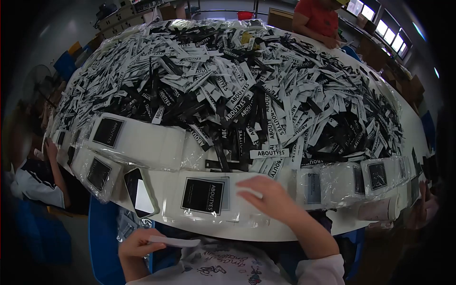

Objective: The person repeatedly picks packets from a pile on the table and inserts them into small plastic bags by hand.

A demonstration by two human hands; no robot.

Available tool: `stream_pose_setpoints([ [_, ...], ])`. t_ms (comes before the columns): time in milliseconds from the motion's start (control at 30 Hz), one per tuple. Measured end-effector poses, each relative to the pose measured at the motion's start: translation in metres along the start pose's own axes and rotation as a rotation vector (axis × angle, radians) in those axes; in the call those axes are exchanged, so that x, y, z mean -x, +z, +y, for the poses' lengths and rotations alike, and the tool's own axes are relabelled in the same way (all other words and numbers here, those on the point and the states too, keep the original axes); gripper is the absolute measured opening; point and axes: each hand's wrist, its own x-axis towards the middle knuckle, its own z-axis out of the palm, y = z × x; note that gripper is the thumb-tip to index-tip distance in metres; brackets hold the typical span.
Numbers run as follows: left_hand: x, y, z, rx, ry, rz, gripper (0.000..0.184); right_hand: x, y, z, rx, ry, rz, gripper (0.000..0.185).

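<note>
Printed white shirt fabric (223, 268) lies nearest, and beside it the left hand (137, 246) pinches a flat, smooth white strip (176, 242) between thumb and fingers, just short of the curved table edge. Fingers bent, the right hand (270, 197) hovers by a clear plastic packet (167, 202); a pale patch shows between its thumb and fingers, but I cannot tell whether it grips anything. Inside that glossy packet, a square black card (198, 202) lettered ABOUTYES rests against white contents. Crinkled, transparent packets (154, 149) on the left and puffier wrapped bundles (339, 185) on the right also enclose white contents and dark squares. Between the front packet and the left ones lies a rectangular phone (141, 192), its screen partly bright. Beyond, narrow black and white labels (237, 97) heap loosely across the table (413, 121).
</note>
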Motion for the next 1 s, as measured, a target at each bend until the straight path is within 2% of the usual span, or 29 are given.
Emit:
stream_pose_setpoints([
  [33,0.008,-0.005,-0.002,-0.002,0.0,0.002,0.02,-0.017,-0.01,0.019,0.251,-0.023,0.105,0.024],
  [67,0.014,-0.008,-0.003,-0.241,-0.181,0.084,0.026,-0.027,-0.016,0.038,0.504,-0.047,0.21,0.026],
  [100,0.019,-0.01,-0.004,-0.481,-0.359,0.168,0.033,-0.028,-0.015,0.067,0.648,-0.098,0.156,0.027],
  [133,0.028,-0.01,-0.009,-0.486,-0.354,0.174,0.033,-0.029,-0.014,0.088,0.792,-0.149,0.105,0.028],
  [167,0.038,-0.007,-0.017,-0.585,-0.285,0.234,0.038,-0.031,-0.015,0.091,0.793,-0.155,0.109,0.028],
  [200,0.042,-0.005,-0.019,-0.676,-0.218,0.296,0.045,-0.036,-0.017,0.087,0.645,-0.068,0.107,0.028],
  [233,0.044,-0.005,-0.02,-0.549,-0.199,0.227,0.051,-0.041,-0.017,0.082,0.495,0.017,0.093,0.028],
  [267,0.041,-0.003,-0.02,-0.535,-0.207,0.234,0.051,-0.044,-0.024,0.075,0.442,0.229,0.052,0.029],
  [300,0.031,0.0,-0.016,-0.395,-0.166,0.181,0.051,-0.049,-0.026,0.071,0.443,0.227,0.04,0.029],
  [333,0.019,0.005,-0.013,-0.261,-0.119,0.126,0.052,-0.053,-0.028,0.068,0.506,0.12,0.043,0.032],
  [367,0.0,0.014,-0.016,-0.215,0.003,0.177,0.05,-0.056,-0.03,0.066,0.571,0.012,0.052,0.035],
  [433,-0.04,0.035,-0.008,-0.297,0.14,0.175,0.044,-0.064,-0.022,0.07,0.565,0.028,-0.001,0.038],
  [500,-0.08,0.054,-0.002,-0.56,0.501,0.166,0.046,-0.077,-0.018,0.066,0.57,0.16,-0.041,0.041],
  [567,-0.105,0.071,0.013,-0.865,0.547,0.207,0.051,-0.08,-0.015,0.066,0.524,0.077,-0.042,0.043],
  [633,-0.122,0.079,-0.008,-0.925,0.56,0.198,0.051,-0.082,-0.006,0.075,0.584,-0.113,-0.108,0.043],
  [733,-0.125,0.079,-0.016,-0.978,0.56,0.165,0.045,-0.082,-0.002,0.076,0.616,-0.237,-0.116,0.04],
  [800,-0.12,0.076,-0.018,-0.954,0.582,0.157,0.042,-0.075,-0.009,0.067,0.618,-0.3,-0.042,0.038],
  [867,-0.118,0.075,-0.016,-0.907,0.571,0.179,0.038,-0.059,-0.021,0.047,0.425,-0.321,0.384,0.03],
  [933,-0.118,0.074,-0.017,-0.859,0.571,0.204,0.035,-0.028,-0.03,0.02,0.075,-0.312,0.636,0.019],
  [1000,-0.119,0.075,-0.021,-0.87,0.638,0.269,0.034,0.013,-0.021,0.006,-0.222,-0.273,0.793,0.008],
])
